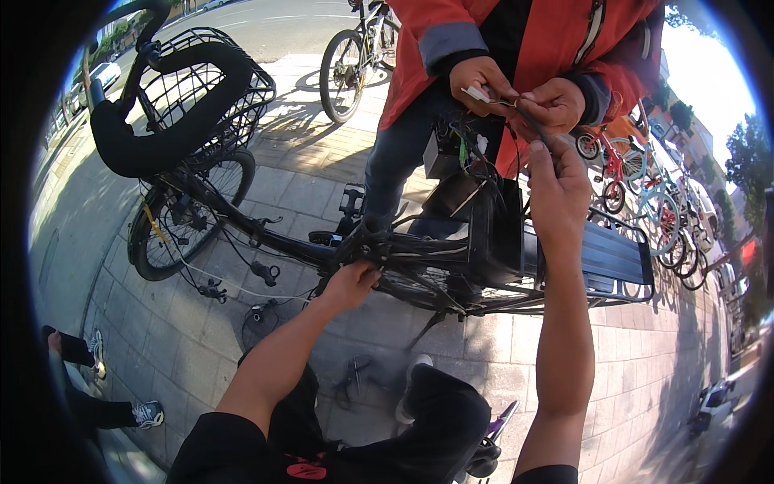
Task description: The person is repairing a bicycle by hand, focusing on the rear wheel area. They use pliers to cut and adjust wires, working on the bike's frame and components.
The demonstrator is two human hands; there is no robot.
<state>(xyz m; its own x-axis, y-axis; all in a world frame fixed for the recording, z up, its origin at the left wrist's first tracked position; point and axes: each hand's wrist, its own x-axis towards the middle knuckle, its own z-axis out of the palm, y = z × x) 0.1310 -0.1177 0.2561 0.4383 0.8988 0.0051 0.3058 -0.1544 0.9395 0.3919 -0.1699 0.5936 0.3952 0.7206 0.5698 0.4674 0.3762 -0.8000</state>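
Observation:
My right hand (559, 175) pinches a dark cable (533, 124), raised above the rear of a black electric bicycle. A co-worker's two hands (553, 103) hold the far end of that cable, beside thin wires and a white connector (476, 94). Lower down, my left hand (352, 285) touches the bicycle's frame (290, 249) near its middle, fingers bent; whether they grip anything is hidden. Between the co-worker and the frame sits a controller box (438, 154) with several loose coloured wires (464, 142) coming out. A black battery holder (499, 236) stands just behind the middle of the frame.
The bicycle has a wire basket (205, 91) and a rear rack (617, 254). Loose brake levers (266, 273) hang on cables at the left. Tools (358, 372) lie on the paving near my feet. Another person's shoe (148, 414) is at lower left; parked bicycles (659, 206) line the right.

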